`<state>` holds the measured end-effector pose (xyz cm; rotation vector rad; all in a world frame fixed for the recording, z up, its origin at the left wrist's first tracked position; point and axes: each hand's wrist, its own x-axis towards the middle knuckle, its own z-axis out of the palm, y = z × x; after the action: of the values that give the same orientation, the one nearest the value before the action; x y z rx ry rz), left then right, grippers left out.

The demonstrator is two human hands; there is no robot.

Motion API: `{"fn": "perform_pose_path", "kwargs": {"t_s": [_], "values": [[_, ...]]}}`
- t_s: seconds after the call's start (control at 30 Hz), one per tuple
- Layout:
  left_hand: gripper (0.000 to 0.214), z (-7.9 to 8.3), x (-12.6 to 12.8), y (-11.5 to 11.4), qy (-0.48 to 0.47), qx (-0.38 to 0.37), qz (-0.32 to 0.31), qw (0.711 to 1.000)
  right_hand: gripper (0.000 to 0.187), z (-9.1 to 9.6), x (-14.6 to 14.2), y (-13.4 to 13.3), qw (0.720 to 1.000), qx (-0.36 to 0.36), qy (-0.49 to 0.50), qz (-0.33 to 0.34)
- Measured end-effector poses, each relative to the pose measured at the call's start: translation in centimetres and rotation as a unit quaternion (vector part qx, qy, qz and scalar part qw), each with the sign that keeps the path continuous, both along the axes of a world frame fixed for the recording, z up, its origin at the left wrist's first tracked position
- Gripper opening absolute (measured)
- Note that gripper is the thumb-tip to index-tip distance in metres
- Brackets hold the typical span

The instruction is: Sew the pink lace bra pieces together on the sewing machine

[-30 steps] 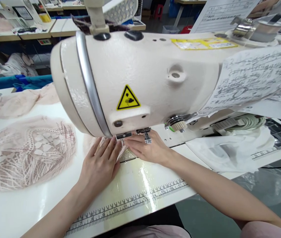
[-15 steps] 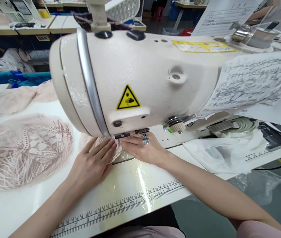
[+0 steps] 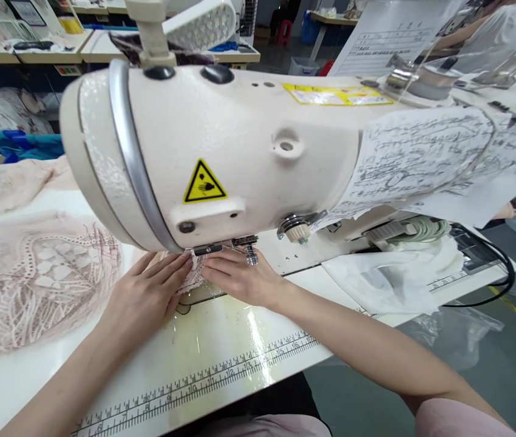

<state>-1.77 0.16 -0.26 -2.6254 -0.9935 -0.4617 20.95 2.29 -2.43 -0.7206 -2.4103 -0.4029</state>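
A cream sewing machine (image 3: 221,145) fills the middle of the view. Under its head lies a small pale pink lace piece (image 3: 194,279). My left hand (image 3: 146,294) lies flat on that lace, fingers stretched toward the needle area. My right hand (image 3: 240,276), with a ring on one finger, also rests flat, its fingertips touching the lace from the right. The needle and presser foot are mostly hidden behind the machine head.
A pile of pink lace pieces (image 3: 30,279) lies left on the white table (image 3: 221,358), whose front edge carries a printed ruler (image 3: 203,385). White cloth (image 3: 390,279) and a lace-print paper (image 3: 422,158) sit right. Other work tables stand behind.
Both hands have drifted left in the view, staying flat on the lace under the machine head. The camera view has shifted to the right.
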Motion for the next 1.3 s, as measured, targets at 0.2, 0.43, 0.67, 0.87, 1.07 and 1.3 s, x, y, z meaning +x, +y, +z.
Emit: {"fn": "perform_pose_path", "kwargs": {"t_s": [0.2, 0.43, 0.67, 0.87, 1.07, 1.3], "values": [[0.042, -0.1, 0.6, -0.2, -0.003, 0.005, -0.010, 1.000, 0.019, -0.2, -0.6, 0.1, 0.999, -0.001, 0.002, 0.052], [0.038, -0.1, 0.5, 0.0, 0.017, -0.006, -0.044, 0.999, 0.022, 0.1, -0.6, 0.1, 0.998, 0.004, 0.020, 0.052], [0.036, -0.3, 0.6, -0.2, 0.000, -0.012, -0.028, 1.000, 0.022, 0.0, -0.6, 0.0, 0.998, 0.016, 0.027, 0.054], [0.037, -0.5, 1.2, -0.4, -0.006, -0.015, 0.001, 1.000, 0.021, 0.0, -0.4, 0.0, 0.999, -0.012, 0.014, 0.049], [0.037, -0.8, 1.7, -0.7, -0.011, 0.001, 0.014, 1.000, 0.023, 0.0, 0.1, 0.1, 0.999, -0.025, 0.034, 0.031], [0.038, -0.7, 1.8, -0.8, 0.000, 0.001, 0.016, 1.000, 0.029, 0.0, 0.6, 0.0, 0.999, -0.029, 0.014, -0.016]]}}
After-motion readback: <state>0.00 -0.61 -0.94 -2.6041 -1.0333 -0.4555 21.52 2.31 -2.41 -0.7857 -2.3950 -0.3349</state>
